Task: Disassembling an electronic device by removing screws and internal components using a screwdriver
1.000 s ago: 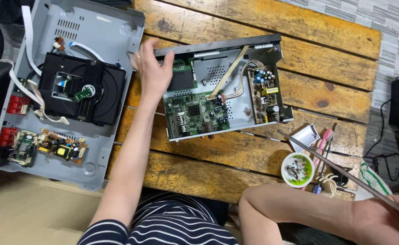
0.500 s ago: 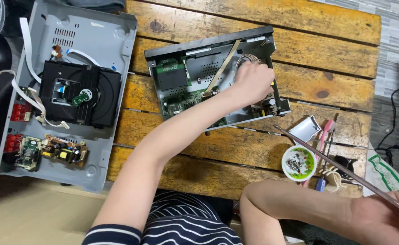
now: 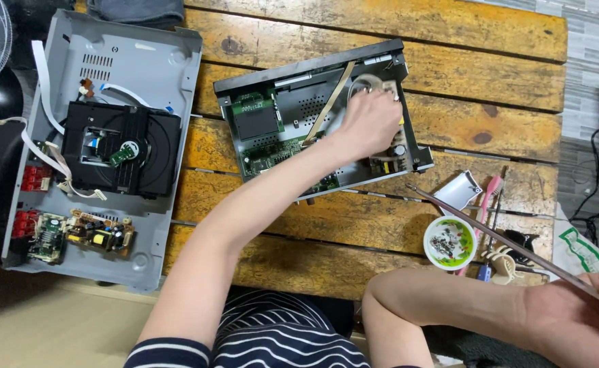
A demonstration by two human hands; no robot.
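An opened black electronics box (image 3: 299, 102) with green circuit boards lies on the wooden slat table (image 3: 463, 75). My left hand (image 3: 369, 125) reaches across it and rests on the parts at its right end. The fingers are curled down, next to a pale wire loop (image 3: 367, 82); what they grip is hidden. My right hand (image 3: 579, 327) sits at the lower right, closed on the red handle of a long screwdriver (image 3: 504, 242). The thin shaft points up-left toward the box's near right corner, without touching it.
A grey disc player chassis (image 3: 142, 61) with a black disc drive (image 3: 118, 146) and small circuit boards (image 3: 81, 235) lies at the left. A small bowl of screws (image 3: 449, 242), a pink tool (image 3: 491, 187) and a metal piece (image 3: 459, 191) sit right of the box. Cables (image 3: 596, 204) run along the right edge.
My left hand has moved from the black box's left edge across to its right end. The box has shifted slightly. My right hand still holds the screwdriver in the same place.
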